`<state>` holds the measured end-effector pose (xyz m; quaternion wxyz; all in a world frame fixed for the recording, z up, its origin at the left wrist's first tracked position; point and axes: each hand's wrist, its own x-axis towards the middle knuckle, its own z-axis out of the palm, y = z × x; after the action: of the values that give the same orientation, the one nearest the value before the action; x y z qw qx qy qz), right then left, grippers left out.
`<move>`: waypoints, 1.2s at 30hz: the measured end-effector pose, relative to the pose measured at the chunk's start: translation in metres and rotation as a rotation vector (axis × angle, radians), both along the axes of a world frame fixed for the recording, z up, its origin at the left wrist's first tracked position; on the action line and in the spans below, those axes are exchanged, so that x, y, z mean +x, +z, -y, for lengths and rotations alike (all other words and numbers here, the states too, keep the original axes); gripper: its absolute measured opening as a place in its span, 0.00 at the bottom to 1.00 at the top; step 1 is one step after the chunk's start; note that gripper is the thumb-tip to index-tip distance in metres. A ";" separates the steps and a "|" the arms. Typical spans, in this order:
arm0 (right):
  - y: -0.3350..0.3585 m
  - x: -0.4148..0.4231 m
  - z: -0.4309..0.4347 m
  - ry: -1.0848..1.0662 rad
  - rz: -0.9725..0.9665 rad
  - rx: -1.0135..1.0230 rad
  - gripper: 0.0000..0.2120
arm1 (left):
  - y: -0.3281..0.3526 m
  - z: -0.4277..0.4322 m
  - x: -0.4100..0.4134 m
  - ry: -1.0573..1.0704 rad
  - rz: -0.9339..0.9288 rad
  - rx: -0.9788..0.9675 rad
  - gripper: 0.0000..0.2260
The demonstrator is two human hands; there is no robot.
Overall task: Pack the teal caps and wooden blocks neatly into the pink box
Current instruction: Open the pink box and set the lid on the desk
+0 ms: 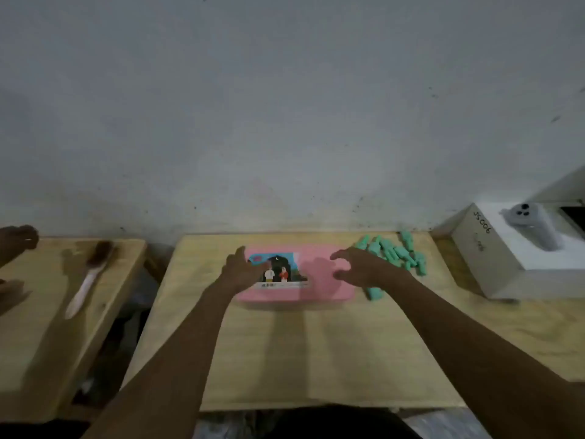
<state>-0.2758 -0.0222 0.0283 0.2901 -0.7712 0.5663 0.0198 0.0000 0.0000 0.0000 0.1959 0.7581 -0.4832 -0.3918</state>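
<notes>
1. The packing had, by my reading, not yet begun: the pink box (294,277) lay flat near the far edge of the middle wooden table (316,359), and its lid, with a picture label on it, looked shut.
2. The teal caps (392,255) lay in a loose heap on the table just to the right of the box, some of them behind the right wrist; none showed inside the box.
3. No wooden blocks could be made out anywhere in view, so their place could not be told.
4. Everything seemed left to do: open the box, gather caps and blocks, lay them in neatly.
5. The left hand (242,269) was spread, fingers apart, at the box's left end; whether it touched the lid or hung just above could not be told. It held nothing.
6. The right hand (357,264) was open in a loose claw, fingers curled downward over the right half of the box, empty, apparently just above the lid.
7. Off-task things stood apart: a brush (88,274) on the left table, and a white carton (506,258) at the right.
</notes>
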 end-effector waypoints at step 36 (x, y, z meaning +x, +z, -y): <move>-0.010 0.009 0.036 0.338 -0.485 0.095 0.40 | -0.081 -0.070 -0.009 0.342 -0.593 -0.159 0.41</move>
<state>-0.2671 -0.0580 0.0181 0.1748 -0.8128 0.4812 0.2779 -0.0090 0.0696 -0.0809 0.4489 0.6637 -0.3005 -0.5174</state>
